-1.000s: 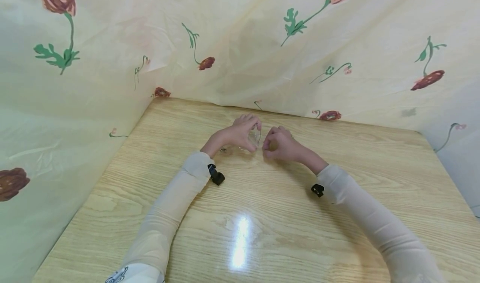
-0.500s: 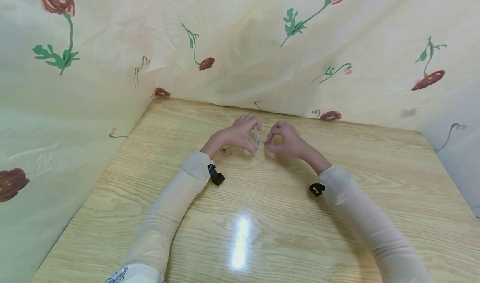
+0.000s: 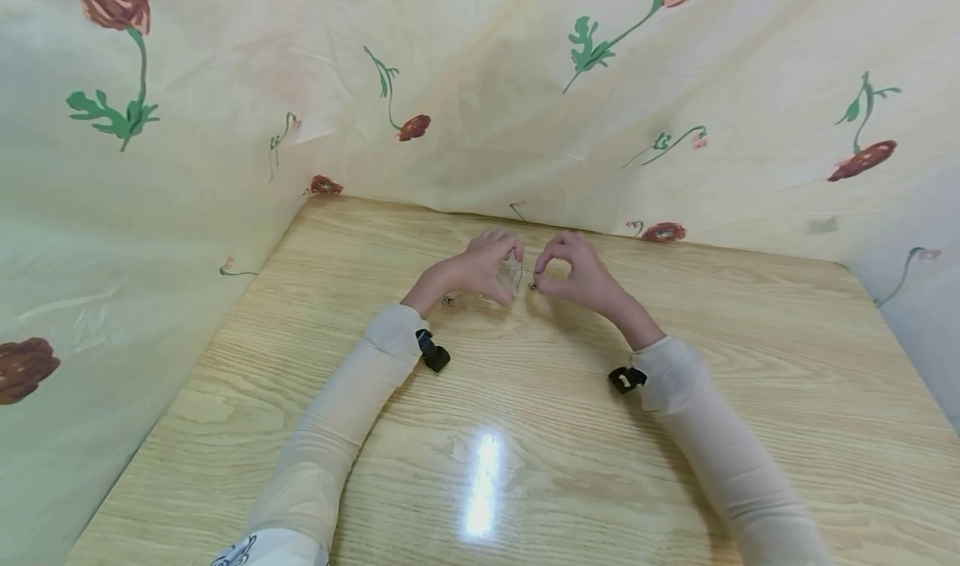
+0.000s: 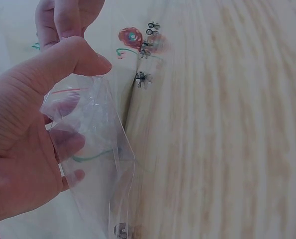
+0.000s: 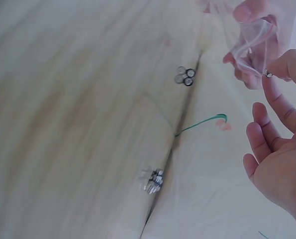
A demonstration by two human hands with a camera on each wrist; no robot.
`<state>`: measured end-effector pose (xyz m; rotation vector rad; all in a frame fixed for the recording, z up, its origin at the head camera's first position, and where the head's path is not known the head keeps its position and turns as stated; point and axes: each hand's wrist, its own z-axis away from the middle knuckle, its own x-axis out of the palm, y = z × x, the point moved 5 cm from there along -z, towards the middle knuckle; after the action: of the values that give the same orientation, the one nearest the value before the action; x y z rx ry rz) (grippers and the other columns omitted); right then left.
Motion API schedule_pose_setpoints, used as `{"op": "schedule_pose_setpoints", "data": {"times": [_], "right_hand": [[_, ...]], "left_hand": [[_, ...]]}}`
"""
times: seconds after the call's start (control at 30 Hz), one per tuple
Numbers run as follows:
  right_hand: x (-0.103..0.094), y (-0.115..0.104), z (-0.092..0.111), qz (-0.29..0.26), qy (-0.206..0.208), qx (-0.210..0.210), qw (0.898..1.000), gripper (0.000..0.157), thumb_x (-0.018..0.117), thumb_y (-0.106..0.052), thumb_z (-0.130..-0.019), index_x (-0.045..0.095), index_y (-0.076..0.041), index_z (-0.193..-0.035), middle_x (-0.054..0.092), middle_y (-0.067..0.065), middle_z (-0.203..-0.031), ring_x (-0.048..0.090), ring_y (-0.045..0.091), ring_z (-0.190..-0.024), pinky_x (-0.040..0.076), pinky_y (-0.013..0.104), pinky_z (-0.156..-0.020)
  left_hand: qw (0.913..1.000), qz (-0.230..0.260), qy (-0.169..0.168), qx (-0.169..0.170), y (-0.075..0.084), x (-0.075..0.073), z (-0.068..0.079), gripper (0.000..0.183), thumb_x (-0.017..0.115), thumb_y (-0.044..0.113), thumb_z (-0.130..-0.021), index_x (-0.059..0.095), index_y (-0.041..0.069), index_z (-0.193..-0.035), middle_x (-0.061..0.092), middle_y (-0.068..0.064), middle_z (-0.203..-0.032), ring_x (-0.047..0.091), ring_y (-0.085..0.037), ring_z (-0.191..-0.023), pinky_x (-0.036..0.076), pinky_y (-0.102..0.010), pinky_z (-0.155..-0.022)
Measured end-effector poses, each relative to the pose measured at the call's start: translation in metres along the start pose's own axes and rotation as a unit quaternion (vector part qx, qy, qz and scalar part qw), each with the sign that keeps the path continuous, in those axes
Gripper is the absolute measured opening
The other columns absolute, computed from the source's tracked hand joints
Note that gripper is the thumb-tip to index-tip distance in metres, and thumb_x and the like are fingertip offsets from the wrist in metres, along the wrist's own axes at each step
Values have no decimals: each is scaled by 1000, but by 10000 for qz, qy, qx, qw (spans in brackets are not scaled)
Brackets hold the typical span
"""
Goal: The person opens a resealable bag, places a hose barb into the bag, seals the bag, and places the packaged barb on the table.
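Observation:
My left hand point(image 3: 480, 267) grips a clear plastic zip bag point(image 4: 100, 149) with a red line near its mouth. In the left wrist view the thumb lies over the bag's top, and the other fingers show through the plastic. The right hand point(image 3: 587, 278) is just right of the bag, thumb and forefinger curled into a ring. Between those fingertips it pinches a small shiny metal piece point(image 5: 268, 74), close to the bag's mouth in the right wrist view; its exact kind is too small to make out. The right hand's remaining fingers are spread loosely.
Several small metal pieces point(image 5: 185, 76) lie on the glossy wooden table point(image 3: 420, 433) near its back edge. Another metal piece point(image 3: 447, 300) sits by the left wrist. A flower-printed cloth point(image 3: 480, 116) hangs behind and to the left. Black mounts point(image 3: 433, 353) are strapped to both wrists.
The right hand has shifted slightly toward the back of the table, its thumb and forefinger opening into a clearer ring around the pinch. The left hand and bag stay put.

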<state>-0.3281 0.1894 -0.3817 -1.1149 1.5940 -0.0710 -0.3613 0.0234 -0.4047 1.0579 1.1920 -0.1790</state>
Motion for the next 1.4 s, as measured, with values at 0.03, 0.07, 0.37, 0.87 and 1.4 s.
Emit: {"op": "schedule_pose_setpoints", "data": {"times": [0.03,0.07,0.37,0.87,1.4], "right_hand": [[0,-1,0,-46,18,19,10000,7,74,-8,-81,73,-3,-86,64,17,-101,49,41,-99,32,42,-88],[0,-1,-1,-86,37,30,10000,7,74,-8,-81,73,-3,-87,64,17,-102,48,39,-99,31,41,-88],[1,-10,-7,-302,111,156,9994,6,75,-4,-83,72,-5,-89,61,15,-104,47,35,-109,34,49,-96],[6,-15,-11,-544,77,263,9981,6,74,-5,-83,72,-5,-88,59,15,-106,45,33,-109,35,54,-96],[11,-15,-11,-433,96,228,9988,7,77,-8,-84,72,-5,-88,60,15,-107,43,32,-105,31,43,-91]], "left_hand": [[10000,0,0,11,0,0,0,54,73,19,-73,46,12,-119,43,-7,-118,36,-24,-110,30,-38,-94],[10000,-5,1,22,0,0,0,54,73,19,-72,46,12,-119,43,-7,-118,36,-24,-110,30,-38,-94],[9999,-75,-60,66,2,0,0,57,75,22,-75,45,11,-123,44,-9,-122,37,-26,-114,31,-41,-97],[9997,-179,-16,140,2,0,-1,57,77,25,-79,46,11,-124,46,-16,-127,37,-26,-115,31,-42,-99],[9998,-138,-79,104,2,2,-2,55,76,25,-77,45,13,-121,44,-16,-125,35,-24,-109,29,-37,-93]]}}
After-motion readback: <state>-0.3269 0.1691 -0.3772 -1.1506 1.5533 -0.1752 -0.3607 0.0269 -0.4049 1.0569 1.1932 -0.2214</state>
